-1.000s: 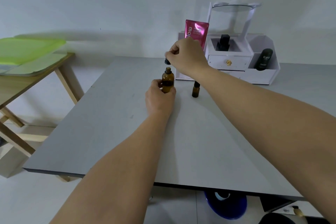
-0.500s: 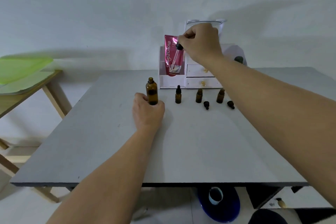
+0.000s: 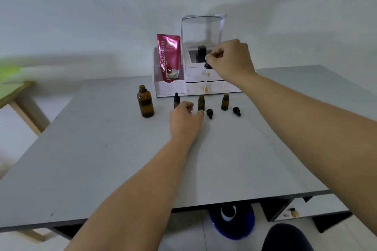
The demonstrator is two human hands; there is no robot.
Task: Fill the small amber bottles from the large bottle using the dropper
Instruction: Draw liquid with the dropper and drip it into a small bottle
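We find the task under way, not complete. The large amber bottle [image 3: 145,102] stands uncapped toward the desk's [image 3: 102,159] far edge, left of a row of three small amber bottles. The first small bottle [image 3: 176,101] carries its dropper cap; the middle small bottle [image 3: 201,102] and the third small bottle [image 3: 224,102] stand open, their two black caps [image 3: 209,113] lying just beside them. The right hand [image 3: 230,60] has its grip closed on the dropper [image 3: 207,67], held above the middle bottle. The left hand [image 3: 186,120] rests at that bottle's base, grip loosely curled; whether it touches, we cannot tell. Fill levels are unreadable. We judge two bottles remain to fill and cap.
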